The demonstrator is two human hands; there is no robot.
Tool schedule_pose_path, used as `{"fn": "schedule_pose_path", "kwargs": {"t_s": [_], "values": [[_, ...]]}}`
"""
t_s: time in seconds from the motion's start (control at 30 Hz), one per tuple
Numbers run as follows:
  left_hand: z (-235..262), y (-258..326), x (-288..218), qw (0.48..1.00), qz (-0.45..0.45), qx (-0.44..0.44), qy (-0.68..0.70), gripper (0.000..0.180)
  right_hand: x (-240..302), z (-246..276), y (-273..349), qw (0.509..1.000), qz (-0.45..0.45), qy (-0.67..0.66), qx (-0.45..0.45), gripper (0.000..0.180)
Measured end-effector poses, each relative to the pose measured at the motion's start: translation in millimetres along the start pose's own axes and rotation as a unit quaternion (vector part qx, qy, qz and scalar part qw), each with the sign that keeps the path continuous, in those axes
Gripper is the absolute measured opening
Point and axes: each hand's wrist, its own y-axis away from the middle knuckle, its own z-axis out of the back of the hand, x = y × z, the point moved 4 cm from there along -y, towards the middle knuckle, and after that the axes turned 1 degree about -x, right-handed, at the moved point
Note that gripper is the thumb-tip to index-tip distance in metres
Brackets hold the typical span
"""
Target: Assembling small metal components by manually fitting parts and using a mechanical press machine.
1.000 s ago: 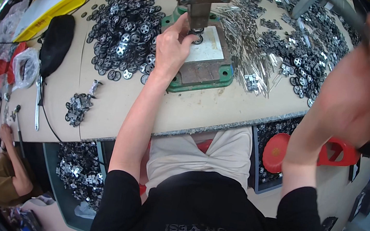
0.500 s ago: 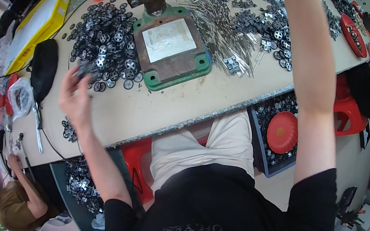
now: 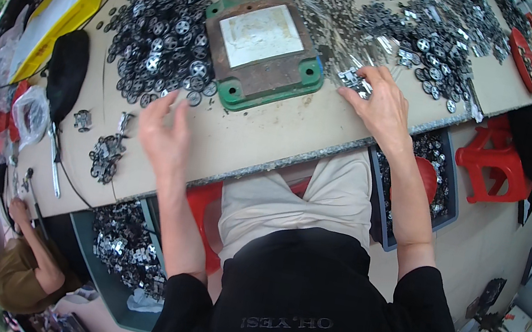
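My left hand (image 3: 166, 134) is over the table at the near edge of a pile of small black spoked wheels (image 3: 160, 43). Its fingers are apart, with nothing visible in them. My right hand (image 3: 384, 108) reaches to a small cluster of silver metal parts (image 3: 349, 78), thumb and fingers spread around its near side. Between the hands stands a green press base (image 3: 266, 99) with a pale plate (image 3: 262, 35) on top. Thin metal rods (image 3: 334, 33) lie behind the right hand. Left of my left hand sit several small wheeled assemblies (image 3: 105, 157).
A yellow tray (image 3: 70, 10), black pouch (image 3: 66, 76) and ratchet-like tool (image 3: 56, 166) lie at left. Parts bins, one green (image 3: 88, 242) and one grey (image 3: 454, 197), flank my lap. Red stools (image 3: 495, 162) stand at right. Other people sit at both sides.
My right hand has come down from the far side to the silver parts. My left hand has moved right and nearer; the dark piece at its fingers is gone, and assemblies now show on the left.
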Motion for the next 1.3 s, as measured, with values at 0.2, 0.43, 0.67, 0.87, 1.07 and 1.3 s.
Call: {"fn": "schedule_pose_path", "kwargs": {"t_s": [0.2,0.43,0.67,0.87,1.07,1.3], "values": [[-24.6,-1.9,1.9,0.996,-0.018,0.076,-0.051,0.029,-3.9,1.3,0.6,0.998,-0.014,-0.06,-0.027,0.037],[-22.6,-2.6,23.0,0.989,0.06,0.096,0.099,0.029,-40.4,11.0,-12.0,0.994,-0.08,0.02,-0.066,0.016],[-28.8,27.4,8.8,0.791,0.279,0.195,0.509,0.029,-38.9,19.5,-27.7,0.997,-0.075,-0.022,0.024,0.015],[-49.9,63.2,-33.3,0.683,0.303,0.31,0.588,0.031,-37.8,10.6,-39.3,0.995,-0.068,-0.007,0.079,0.016],[-63.5,77.3,-60.3,0.586,0.35,0.356,0.638,0.039,-34.7,16.7,-38.3,0.998,-0.008,-0.068,0.013,0.015],[-69.9,84.0,-66.8,0.565,0.366,0.37,0.64,0.039,34.4,-3.2,21.6,0.838,-0.067,-0.518,0.16,0.016]]}}
